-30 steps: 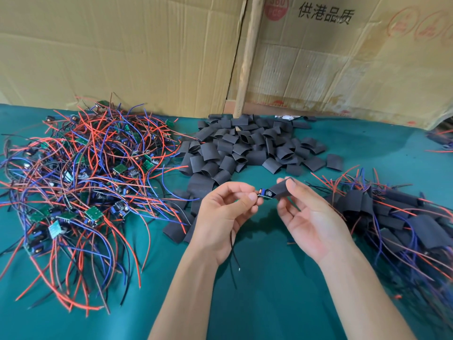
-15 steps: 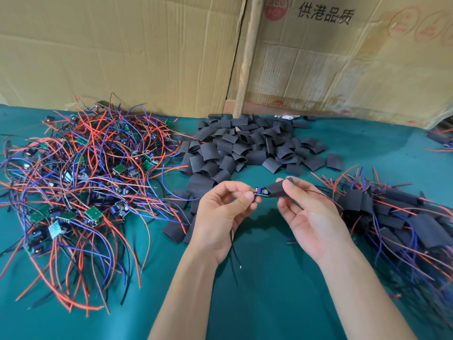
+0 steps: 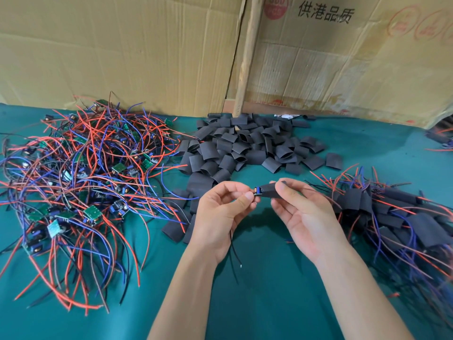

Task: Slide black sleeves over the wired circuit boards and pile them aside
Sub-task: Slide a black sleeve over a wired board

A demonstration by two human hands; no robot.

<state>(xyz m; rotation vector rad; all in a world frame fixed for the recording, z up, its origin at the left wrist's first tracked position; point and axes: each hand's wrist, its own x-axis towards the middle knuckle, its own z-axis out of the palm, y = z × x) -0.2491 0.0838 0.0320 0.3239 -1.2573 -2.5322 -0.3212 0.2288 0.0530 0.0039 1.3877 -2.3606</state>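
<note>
My left hand [image 3: 220, 212] pinches the end of a small circuit board [image 3: 257, 191] between thumb and forefinger; its black wires hang down behind the palm. My right hand [image 3: 304, 212] pinches a black sleeve [image 3: 269, 190] that covers most of the board, leaving only the tip with the blue part showing. A tangle of bare boards with red, blue and black wires [image 3: 83, 182] lies at the left. Loose black sleeves [image 3: 247, 148] are heaped at the back centre. Sleeved boards [image 3: 397, 217] are piled at the right.
Green cloth [image 3: 267, 290] covers the table. Cardboard sheets [image 3: 122, 50] and a wooden stick [image 3: 247, 57] stand along the back edge. A few more wired pieces [image 3: 441, 138] lie at the far right edge.
The sleeve has slid further left over the board, and both hands have risen slightly; the piles have not moved.
</note>
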